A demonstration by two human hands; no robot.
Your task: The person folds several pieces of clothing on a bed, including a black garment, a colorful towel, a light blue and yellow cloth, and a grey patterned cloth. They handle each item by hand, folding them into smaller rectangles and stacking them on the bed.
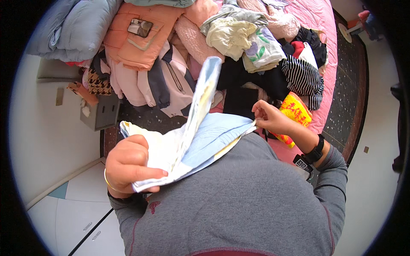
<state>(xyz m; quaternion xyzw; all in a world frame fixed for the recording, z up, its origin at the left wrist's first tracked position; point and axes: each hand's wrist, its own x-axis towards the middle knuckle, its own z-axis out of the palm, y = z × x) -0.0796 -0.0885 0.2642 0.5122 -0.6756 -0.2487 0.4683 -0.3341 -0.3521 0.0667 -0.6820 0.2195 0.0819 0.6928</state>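
Observation:
Both hands hold a piece of light blue, white and yellow cloth (217, 131) in front of my chest. My left hand (133, 166) pinches its lower left corner, the thumb lying along the edge. At the right end, my right hand (272, 116) grips a corner between thumb and fingertips. A narrow strip of the cloth stands up in the middle, pointing away from me. Part of the fabric at far left is gathered above my left hand. What kind of textile it is, I cannot tell.
Piled clothes cover the pink bed (323, 64) ahead, with a phone (140, 28) on an orange garment (141, 57). A yellow and red towel (296, 110) lies beyond my right forearm. Folded blue bedding (80, 28) is at far left, above a grey cabinet (102, 110).

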